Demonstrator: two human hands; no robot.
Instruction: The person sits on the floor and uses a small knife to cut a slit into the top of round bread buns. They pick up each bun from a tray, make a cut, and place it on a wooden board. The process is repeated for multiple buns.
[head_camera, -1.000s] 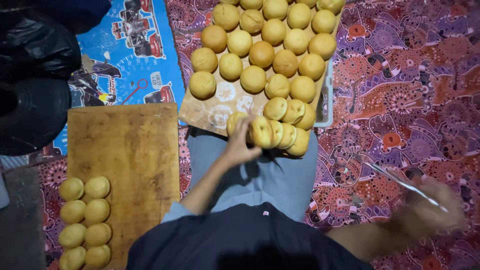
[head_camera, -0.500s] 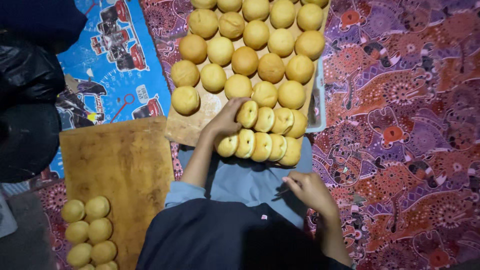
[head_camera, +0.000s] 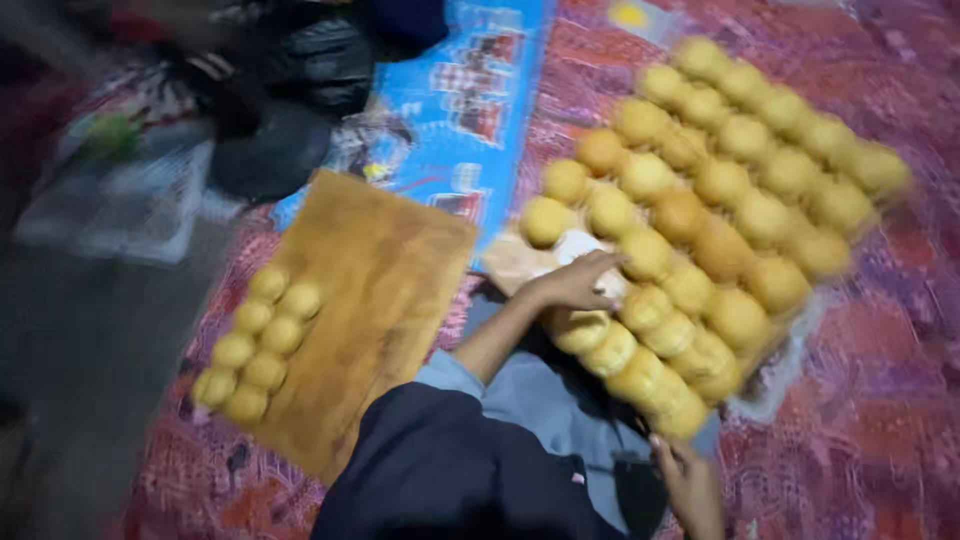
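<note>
Golden round buns (head_camera: 700, 230) — blurred, close-packed rows

The left hand (head_camera: 580, 282) is reaching forward from a bare forearm that is stretching out of a pale blue sleeve, palm facing down, fingers (head_camera: 605, 265) spread loosely and lying flat. The right hand (head_camera: 688, 480) is hanging low by the lap, wrist bent, fingers curling inward; motion blur is hiding how tightly they are closing.
</note>
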